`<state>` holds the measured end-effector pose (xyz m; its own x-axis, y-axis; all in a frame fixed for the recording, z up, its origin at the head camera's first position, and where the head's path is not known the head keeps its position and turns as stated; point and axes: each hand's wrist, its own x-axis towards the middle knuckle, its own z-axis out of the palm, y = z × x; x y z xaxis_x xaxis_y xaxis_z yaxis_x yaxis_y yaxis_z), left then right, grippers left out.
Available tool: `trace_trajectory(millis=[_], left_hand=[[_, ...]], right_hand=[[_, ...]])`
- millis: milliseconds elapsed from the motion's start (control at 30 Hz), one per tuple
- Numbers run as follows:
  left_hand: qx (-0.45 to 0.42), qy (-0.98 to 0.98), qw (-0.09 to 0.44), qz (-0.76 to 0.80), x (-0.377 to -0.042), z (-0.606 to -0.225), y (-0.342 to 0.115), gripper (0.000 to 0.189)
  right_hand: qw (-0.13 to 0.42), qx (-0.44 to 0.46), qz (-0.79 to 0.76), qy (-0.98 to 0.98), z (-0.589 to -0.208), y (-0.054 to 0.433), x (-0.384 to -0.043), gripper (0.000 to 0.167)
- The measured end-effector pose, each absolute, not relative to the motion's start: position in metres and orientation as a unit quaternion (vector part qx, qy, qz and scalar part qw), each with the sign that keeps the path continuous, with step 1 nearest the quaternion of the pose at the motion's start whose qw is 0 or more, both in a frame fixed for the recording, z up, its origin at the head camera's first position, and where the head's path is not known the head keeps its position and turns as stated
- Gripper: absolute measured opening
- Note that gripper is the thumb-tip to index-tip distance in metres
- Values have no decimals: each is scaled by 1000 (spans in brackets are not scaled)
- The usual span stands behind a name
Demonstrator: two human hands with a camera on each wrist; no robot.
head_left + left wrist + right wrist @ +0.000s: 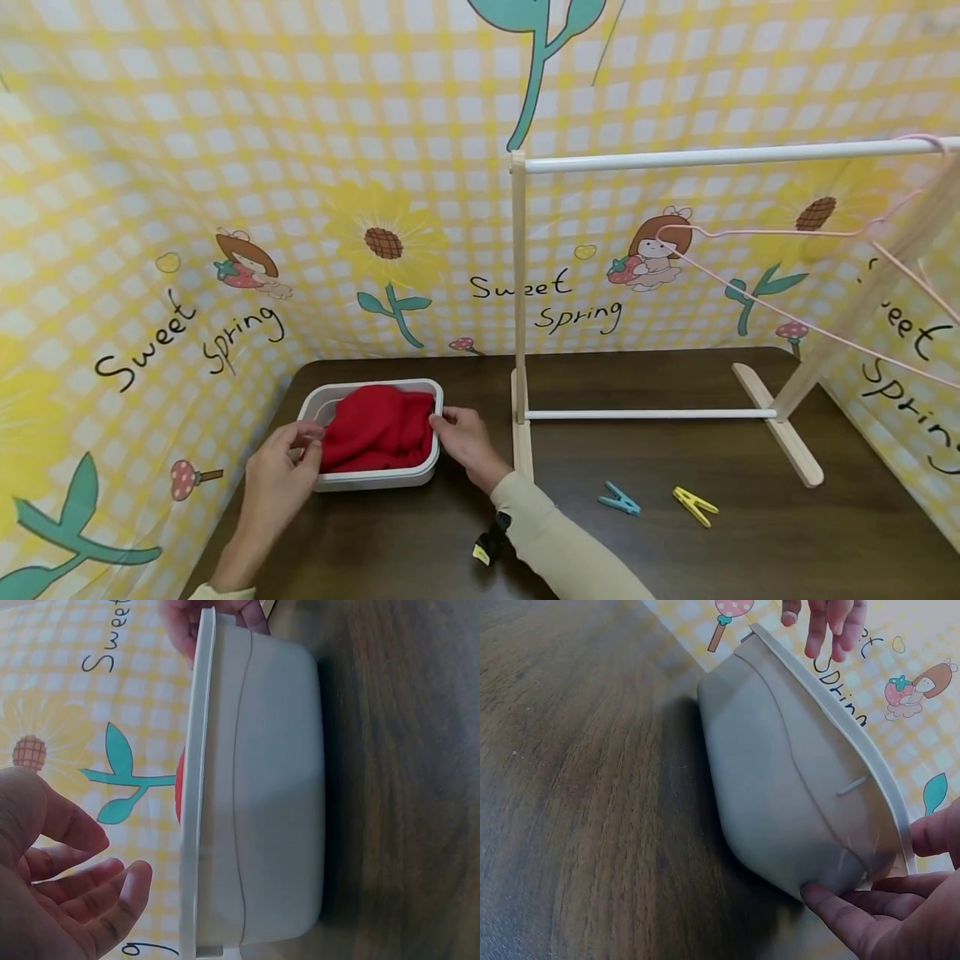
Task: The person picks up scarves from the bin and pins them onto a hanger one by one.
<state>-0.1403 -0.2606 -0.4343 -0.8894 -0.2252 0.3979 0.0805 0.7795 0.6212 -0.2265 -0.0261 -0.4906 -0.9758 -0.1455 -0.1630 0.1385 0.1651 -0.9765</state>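
A white plastic basin [378, 479] stands on the dark table, with a bunched red cloth [382, 427] lying inside it. My right hand [467, 440] grips the basin's right end. In the right wrist view its thumb lies over the rim [889, 787] and its fingers press the outer wall. Over the basin's left end hovers my left hand [281, 468], its fingers loosely bent. The left wrist view shows those fingers [124, 900] apart from the rim, with nothing between them. Most of the cloth is hidden behind the basin wall in both wrist views.
To the right stands a wooden rack with a white top rail [712, 157], from which a pink hanger [787, 233] hangs. A blue clothespin [619, 498] and a yellow clothespin [695, 506] lie in front. A checked cloth backdrop [390, 108] encloses the table [405, 550].
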Motion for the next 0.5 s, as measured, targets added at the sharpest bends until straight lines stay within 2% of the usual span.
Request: trace_trajectory(millis=[333, 500], left_hand=[[38, -930, 204, -303, -159, -436, -268, 15], [25, -932, 219, -286, -170, -441, -271, 15]], right_hand=[[96, 5, -640, 762, -492, -29, -225, 34], [94, 6, -644, 759, -494, -28, -225, 36]])
